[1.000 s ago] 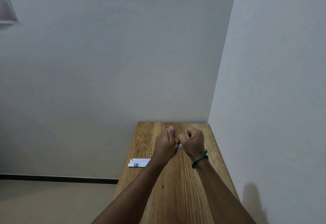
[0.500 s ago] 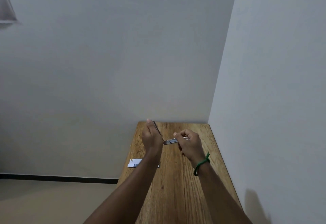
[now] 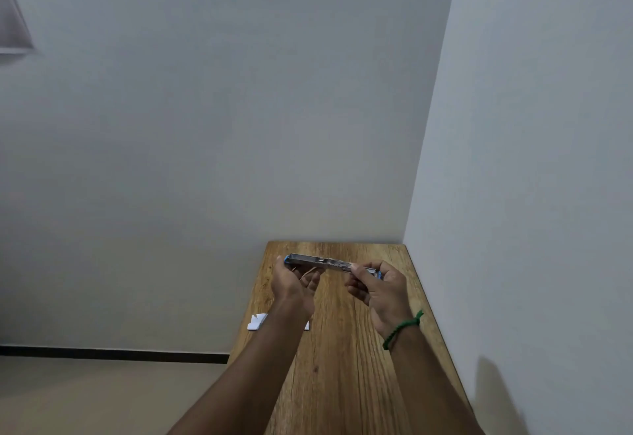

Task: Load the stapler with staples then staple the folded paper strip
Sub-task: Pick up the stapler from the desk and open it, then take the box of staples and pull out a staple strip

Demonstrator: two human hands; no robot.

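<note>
Keeping the opened stapler (image 3: 322, 262) level above the desk (image 3: 346, 366) matters now, so a staple strip can drop cleanly into its channel. Its left end rests in the left hand (image 3: 294, 284), its right end is pinched by the right hand (image 3: 380, 289). What seems the paper strip (image 3: 258, 321) lies below the left wrist.

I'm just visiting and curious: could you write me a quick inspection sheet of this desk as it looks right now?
Surface: wooden table set in a corner between two pale walls.
Job's things: stapler swung open flat, held above the table; white paper at the left edge, partly hidden by the forearm.
Clutter: nothing seen.
Hands: left hand holds the stapler's blue-tipped end; right hand pinches the other end.
Cables: nothing seen.
Surroundings: green wrist cord; dark baseboard along the floor.
</note>
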